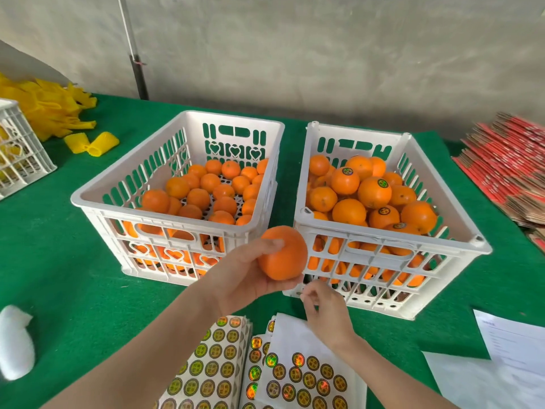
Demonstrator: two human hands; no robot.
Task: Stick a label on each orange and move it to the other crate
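My left hand grips one unlabelled orange in front of the gap between the two white crates. My right hand hovers just below the orange, thumb and forefinger pinched on a small label that the fingertips mostly hide. The left crate holds several plain oranges in a shallow layer. Filled much higher, the right crate contains several oranges, some showing round dark labels. Sheets of round gold-and-black labels lie under my forearms at the near edge.
Green cloth covers the table. Yellow foam fruit nets and another white crate sit at the far left. Red flat cartons are stacked at the right, white papers near right, a white foam wad near left.
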